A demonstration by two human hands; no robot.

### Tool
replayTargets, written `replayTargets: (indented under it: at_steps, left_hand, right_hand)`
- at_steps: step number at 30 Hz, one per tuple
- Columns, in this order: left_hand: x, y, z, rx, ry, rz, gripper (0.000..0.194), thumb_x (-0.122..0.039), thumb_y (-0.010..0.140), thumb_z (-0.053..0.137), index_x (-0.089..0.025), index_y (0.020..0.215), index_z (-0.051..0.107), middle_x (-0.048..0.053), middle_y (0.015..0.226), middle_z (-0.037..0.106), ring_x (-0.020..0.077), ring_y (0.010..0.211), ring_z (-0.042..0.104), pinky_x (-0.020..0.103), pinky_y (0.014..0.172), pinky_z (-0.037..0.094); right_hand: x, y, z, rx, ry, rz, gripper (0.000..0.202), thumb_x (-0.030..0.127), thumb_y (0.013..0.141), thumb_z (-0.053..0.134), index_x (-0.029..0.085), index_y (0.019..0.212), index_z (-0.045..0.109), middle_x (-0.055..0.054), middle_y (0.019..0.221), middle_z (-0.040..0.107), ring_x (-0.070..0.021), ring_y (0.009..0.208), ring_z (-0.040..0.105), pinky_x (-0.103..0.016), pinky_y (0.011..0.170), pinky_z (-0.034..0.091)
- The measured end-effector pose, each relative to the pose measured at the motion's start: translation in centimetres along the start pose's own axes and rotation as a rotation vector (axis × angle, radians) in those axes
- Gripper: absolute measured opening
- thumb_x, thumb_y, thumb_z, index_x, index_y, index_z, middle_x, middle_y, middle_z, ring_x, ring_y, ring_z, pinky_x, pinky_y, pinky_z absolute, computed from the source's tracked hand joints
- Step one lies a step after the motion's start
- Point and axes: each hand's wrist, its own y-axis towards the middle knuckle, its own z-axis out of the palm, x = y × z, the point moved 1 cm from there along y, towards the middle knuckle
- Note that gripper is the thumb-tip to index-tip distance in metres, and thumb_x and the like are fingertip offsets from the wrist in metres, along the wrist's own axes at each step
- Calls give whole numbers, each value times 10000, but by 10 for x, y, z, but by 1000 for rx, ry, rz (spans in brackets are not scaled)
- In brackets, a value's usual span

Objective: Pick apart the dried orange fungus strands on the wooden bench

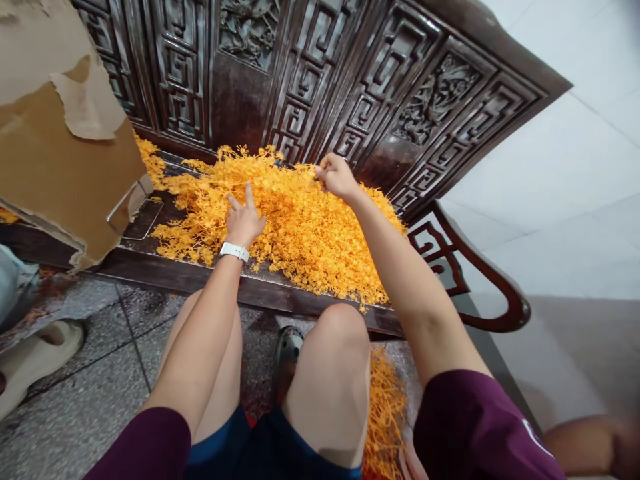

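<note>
A big heap of bright orange artificial sprigs [310,227], with thin branching stems and small tufted tips, covers the seat of a dark wooden bench. My left hand [243,223], a white band on its wrist, rests over the left part of the heap with fingers spread, holding nothing I can see. At the heap's back edge, my right hand [336,175] is closed in a pinch. The thin stem of an orange sprig [311,167] seems to run into its fingertips, which are partly hidden.
A torn cardboard box [75,153] stands on the bench at left, beside a bent metal wire frame [135,217]. The carved backrest [320,73] rises behind the heap; a curved armrest [510,313] bounds the right. More orange sprigs [385,413] lie below, right of my knee.
</note>
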Motion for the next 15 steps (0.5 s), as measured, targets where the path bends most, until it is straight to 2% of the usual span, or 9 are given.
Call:
replayTargets:
  at_steps: [5, 7, 9, 11, 13, 15]
  left_hand:
    - [6, 2, 1, 7, -25, -49, 1067, -465, 906, 696, -147, 1721, 86, 365, 1715, 173, 530, 1453, 481, 608, 1123, 461]
    - [0, -2, -4, -73, -62, 0, 1033, -444, 916, 681, -103, 1711, 117, 355, 1700, 227, 496, 1466, 474, 585, 1168, 431]
    - [-13, -9, -10, -202, -97, 142, 934, -426, 944, 639, -102, 1696, 189, 296, 1701, 282, 436, 1515, 421, 540, 1234, 371]
    - [-30, -18, -13, -285, -110, 317, 844, -428, 969, 604, -137, 1679, 254, 220, 1710, 316, 384, 1554, 359, 502, 1276, 314]
    - [-46, -24, -12, -278, -107, 415, 811, -460, 986, 585, -176, 1676, 265, 167, 1726, 314, 366, 1559, 335, 498, 1280, 298]
    - [-56, -24, -7, -251, -111, 403, 782, -492, 1012, 548, -203, 1678, 256, 156, 1717, 329, 373, 1537, 350, 514, 1259, 313]
  right_hand:
    - [-2, -12, -40, -255, 212, 97, 288, 466, 1066, 528, 185, 1002, 509, 4, 717, 561, -187, 697, 664, -396, 690, 579]
    - [1, -23, -48, -293, 256, 125, 262, 441, 1075, 496, 197, 979, 490, 14, 707, 539, -175, 688, 657, -372, 680, 570]
    - [8, -38, -47, -257, 308, 127, 199, 371, 1068, 496, 216, 949, 457, 32, 684, 510, -145, 639, 620, -329, 655, 549]
    - [19, -56, -39, -164, 365, 98, 174, 314, 1045, 523, 234, 924, 426, 48, 659, 493, -121, 589, 575, -288, 624, 523]
    - [31, -74, -24, -62, 410, 56, 207, 324, 1026, 556, 244, 905, 409, 53, 645, 497, -111, 568, 551, -269, 608, 507]
    - [40, -89, -8, 17, 442, 35, 247, 369, 1010, 590, 247, 895, 408, 53, 637, 508, -111, 563, 545, -270, 611, 504]
